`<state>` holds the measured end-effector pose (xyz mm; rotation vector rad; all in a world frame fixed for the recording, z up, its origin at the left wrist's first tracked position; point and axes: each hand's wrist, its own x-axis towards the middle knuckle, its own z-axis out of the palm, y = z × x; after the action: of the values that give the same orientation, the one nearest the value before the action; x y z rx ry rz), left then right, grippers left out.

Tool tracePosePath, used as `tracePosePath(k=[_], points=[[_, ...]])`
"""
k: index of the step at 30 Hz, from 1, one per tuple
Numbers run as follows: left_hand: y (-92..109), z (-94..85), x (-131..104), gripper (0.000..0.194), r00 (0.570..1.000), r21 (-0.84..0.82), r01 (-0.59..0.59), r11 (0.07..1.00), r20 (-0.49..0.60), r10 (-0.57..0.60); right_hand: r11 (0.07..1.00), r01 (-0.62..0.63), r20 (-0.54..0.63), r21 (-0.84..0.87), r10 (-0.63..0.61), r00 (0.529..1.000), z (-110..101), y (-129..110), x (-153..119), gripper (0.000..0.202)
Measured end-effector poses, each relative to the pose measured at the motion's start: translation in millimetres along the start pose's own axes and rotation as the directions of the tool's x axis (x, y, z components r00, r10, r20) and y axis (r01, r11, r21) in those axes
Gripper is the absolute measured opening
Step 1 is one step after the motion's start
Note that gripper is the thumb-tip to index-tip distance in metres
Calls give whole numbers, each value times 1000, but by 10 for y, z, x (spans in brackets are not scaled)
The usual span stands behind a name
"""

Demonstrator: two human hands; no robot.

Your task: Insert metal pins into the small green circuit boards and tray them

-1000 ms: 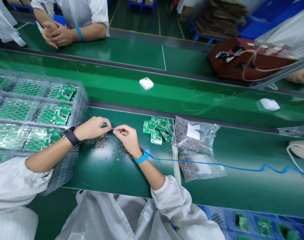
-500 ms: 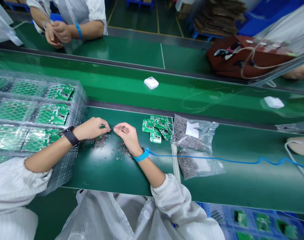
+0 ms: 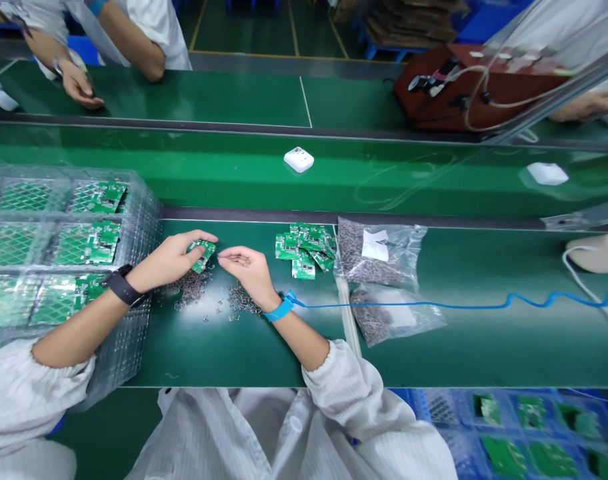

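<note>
My left hand (image 3: 171, 260) holds a small green circuit board (image 3: 202, 256) between thumb and fingers, above a pile of small metal parts (image 3: 190, 288) on the green table (image 3: 199, 357). Just to the right, my right hand (image 3: 251, 272) has its fingertips pinched together near the board; what they hold, if anything, is too small to name. A second heap of metal parts (image 3: 241, 299) lies below my right hand, partly hidden by it. Several green circuit boards (image 3: 304, 268) lie in a loose stack right of my right hand.
Clear trays (image 3: 144, 200) with circuit boards stand at the left. Two plastic bags of small parts (image 3: 351, 250) lie right of the stack. A blue cord (image 3: 459, 306) runs right from my wrist. Across the table are a person's hands (image 3: 79, 83) and a white box (image 3: 299, 159).
The board in my left hand now shows more, with the fingers spread over it. My right fingertips have moved slightly left. The other person's hands have parted. The whole view has shifted a little.
</note>
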<state>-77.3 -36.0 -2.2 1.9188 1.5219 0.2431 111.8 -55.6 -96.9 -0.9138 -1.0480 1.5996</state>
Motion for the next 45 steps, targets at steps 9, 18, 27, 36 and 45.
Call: tracePosePath(k=[9,18,27,36,45], points=[[40,43,-24,64,988,-14,-58,998,-145,55,999,50,-89,0,-50,995,-22,-74,18,23],[175,69,-41,41,990,129,-121,984,-52,128,1000,-8,-111,28,11,994,-4,-115,16,37],[150,77,-42,46,983,200,-183,962,51,177,999,-29,-116,-18,26,993,-50,-89,35,35],[199,62,-45,50,989,175,-148,973,58,139,999,-21,-127,-36,16,992,-68,-65,49,33],[236,40,-39,49,978,110,-157,981,153,139,997,15,-133,-80,-25,991,-80,-30,71,26]])
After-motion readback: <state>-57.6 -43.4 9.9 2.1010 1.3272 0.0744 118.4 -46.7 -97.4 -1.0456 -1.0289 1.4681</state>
